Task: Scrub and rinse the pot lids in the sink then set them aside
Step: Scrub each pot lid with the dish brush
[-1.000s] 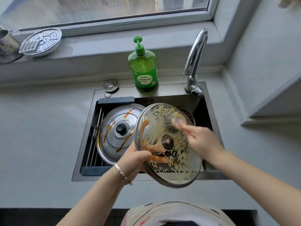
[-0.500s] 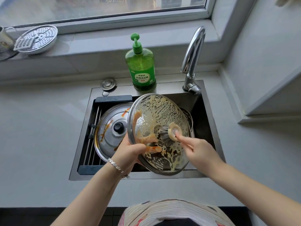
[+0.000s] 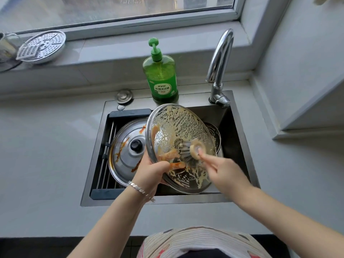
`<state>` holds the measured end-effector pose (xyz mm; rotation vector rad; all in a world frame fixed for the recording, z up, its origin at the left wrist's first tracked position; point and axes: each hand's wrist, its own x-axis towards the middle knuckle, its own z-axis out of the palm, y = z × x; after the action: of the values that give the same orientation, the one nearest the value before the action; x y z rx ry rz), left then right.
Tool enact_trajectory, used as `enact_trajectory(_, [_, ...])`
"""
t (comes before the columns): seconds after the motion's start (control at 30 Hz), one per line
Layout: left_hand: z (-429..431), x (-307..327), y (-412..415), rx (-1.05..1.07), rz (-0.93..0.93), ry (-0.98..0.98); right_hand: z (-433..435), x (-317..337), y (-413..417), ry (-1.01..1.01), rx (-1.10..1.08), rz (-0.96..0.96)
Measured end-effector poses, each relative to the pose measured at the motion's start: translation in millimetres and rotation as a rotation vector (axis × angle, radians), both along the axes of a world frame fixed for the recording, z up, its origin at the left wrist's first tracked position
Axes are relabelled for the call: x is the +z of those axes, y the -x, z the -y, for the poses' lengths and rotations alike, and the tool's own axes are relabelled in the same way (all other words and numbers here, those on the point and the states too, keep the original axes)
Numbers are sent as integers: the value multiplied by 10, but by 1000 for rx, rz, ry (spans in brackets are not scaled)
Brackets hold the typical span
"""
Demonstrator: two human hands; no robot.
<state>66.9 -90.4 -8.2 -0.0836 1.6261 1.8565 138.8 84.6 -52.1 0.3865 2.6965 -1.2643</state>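
A glass pot lid (image 3: 178, 127) with a steel rim, smeared with yellowish foam and orange sauce, is tilted over the sink (image 3: 240, 127). My left hand (image 3: 150, 172) grips its lower left rim. My right hand (image 3: 221, 172) holds a round scrubbing brush (image 3: 193, 150) with its bristles pressed against the lid's inner face near the middle. A steel lid (image 3: 126, 157) with a black knob and orange streaks lies in the sink's left half, partly behind the glass lid. Another round steel item (image 3: 216, 135) shows behind the glass lid on the right.
A green dish soap bottle (image 3: 161, 77) stands behind the sink beside the faucet (image 3: 219, 67). A sink stopper (image 3: 124, 96) lies at the back left. A perforated steamer plate (image 3: 41, 46) rests on the window ledge. Grey counter (image 3: 46, 155) surrounds the sink.
The brush moved from the lid's upper right down to near its middle. The lid is raised and tilted more steeply than one second ago.
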Motion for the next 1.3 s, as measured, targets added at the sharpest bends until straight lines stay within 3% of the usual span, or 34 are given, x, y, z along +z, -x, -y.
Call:
enact_trajectory(0.1, [33, -15, 21, 75, 21, 0, -79, -39, -38, -55, 92, -20])
enact_trajectory(0.17, [53, -8, 15, 90, 49, 2, -325, -167, 34, -74, -46, 8])
enact_trajectory(0.3, [31, 3, -6, 129, 123, -19, -419, -290, 164, 482, -603, 51])
enact_trajectory(0.4, [-17, -22, -45, 166, 151, -54, -293, -323, 229, 810, -747, 233])
enact_trajectory(0.57, [-102, -72, -130, 218, 203, -128, -115, -295, 304, 964, -733, 271])
enact_trajectory(0.7, [93, -157, -51, 221, 251, -115, -297, -298, 303, 928, -693, 201])
enact_trajectory(0.83, [396, -123, 282, 42, 261, 54, -581, -99, 254, 925, -446, 218])
enact_trajectory(0.93, [459, -19, 521, -290, 338, 118, -655, 129, 294, 982, -247, 308])
enact_trajectory(1.07, [369, 9, 580, -530, 381, 134, -669, 238, 405, 783, -75, 350])
enact_trajectory(1.3, [264, -43, 242, -382, 327, 44, -704, 197, 472, -194, -108, -50])
